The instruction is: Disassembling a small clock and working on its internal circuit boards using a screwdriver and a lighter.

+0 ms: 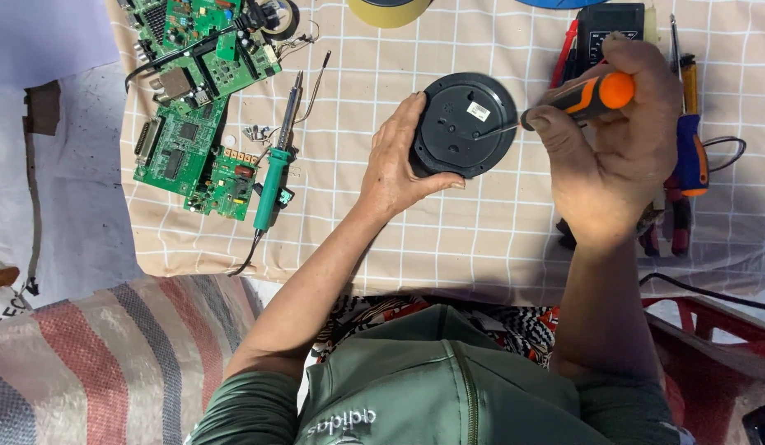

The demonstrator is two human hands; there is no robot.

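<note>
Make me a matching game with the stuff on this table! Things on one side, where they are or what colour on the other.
Things:
1. screwdriver
2. round black device
3. soldering iron
4. circuit boards

Descriptions:
A. steadied by the left hand
B. green, piled at the cloth's left end
C. orange and black handle, in the right hand
D. teal handle, lying beside the boards

Pairs: 1-C, 2-A, 3-D, 4-B
</note>
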